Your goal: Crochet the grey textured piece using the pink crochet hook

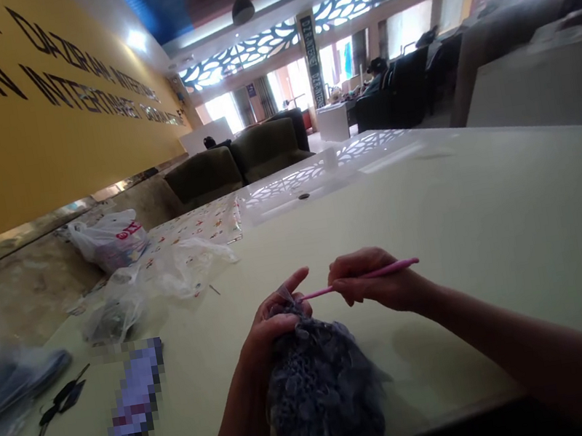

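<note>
A pink crochet hook (387, 270) is pinched in my right hand (370, 280), its thin end pointing left into the top of the work. Fingers of my left hand (278, 316) close round the upper edge of a dark grey-blue crocheted piece (326, 389) with a ruffled, looped surface. The index finger of that hand sticks out toward the hook. Below the hand, the piece hangs down toward the table's front edge. Whether a loop sits on the hook's tip is too small to tell.
On the pale glossy table (464, 235), a pixelated purple item (137, 397) and keys (61, 405) lie at left. Clear plastic bags (116, 316) and a white shopping bag (112, 239) stand farther back. Dark chairs (262, 145) are beyond; people sit in the background.
</note>
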Tool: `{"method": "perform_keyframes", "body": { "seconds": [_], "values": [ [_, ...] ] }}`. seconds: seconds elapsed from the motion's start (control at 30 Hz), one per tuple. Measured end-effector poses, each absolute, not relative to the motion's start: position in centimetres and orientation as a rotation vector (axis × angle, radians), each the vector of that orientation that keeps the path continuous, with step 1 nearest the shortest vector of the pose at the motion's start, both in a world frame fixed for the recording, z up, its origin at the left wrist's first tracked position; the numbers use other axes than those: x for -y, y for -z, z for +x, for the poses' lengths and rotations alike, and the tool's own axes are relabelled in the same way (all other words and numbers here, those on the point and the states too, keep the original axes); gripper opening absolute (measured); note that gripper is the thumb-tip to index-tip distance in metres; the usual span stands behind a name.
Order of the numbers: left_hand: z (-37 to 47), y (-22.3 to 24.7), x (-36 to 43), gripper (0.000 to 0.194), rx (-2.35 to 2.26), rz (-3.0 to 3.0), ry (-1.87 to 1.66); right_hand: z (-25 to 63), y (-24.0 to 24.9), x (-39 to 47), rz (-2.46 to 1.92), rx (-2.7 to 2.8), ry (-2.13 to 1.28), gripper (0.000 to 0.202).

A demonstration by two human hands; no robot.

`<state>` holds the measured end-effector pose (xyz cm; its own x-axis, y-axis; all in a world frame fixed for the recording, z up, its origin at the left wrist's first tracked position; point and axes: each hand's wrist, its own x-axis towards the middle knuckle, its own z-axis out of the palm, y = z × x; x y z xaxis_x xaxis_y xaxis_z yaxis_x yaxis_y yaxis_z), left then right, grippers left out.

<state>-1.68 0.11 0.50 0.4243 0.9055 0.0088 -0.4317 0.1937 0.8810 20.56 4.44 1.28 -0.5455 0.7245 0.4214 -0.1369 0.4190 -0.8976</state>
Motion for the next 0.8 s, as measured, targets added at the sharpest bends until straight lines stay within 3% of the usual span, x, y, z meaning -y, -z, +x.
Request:
{"method": "perform_keyframes", "body": {
  "seconds": [0.43,0.7,0.8],
  "values": [
    [-1.3,-0.2,0.1,0.068,-0.356,0.921,-0.964,21.4,-0.6,-6.1,-0.232,1.693,-1.581,0.016],
    [-1.3,-0.2,0.1,0.070,-0.586,1.097,-0.967,20.0,-0.3,-5.0,-0.338,1.596,-1.651,0.021],
    [-0.8,-0.1,0.1,0.059,-0.754,1.158,-0.990,18.9,0.1,-4.2,-0.329,1.560,-1.655,0.025]
  ]
}}
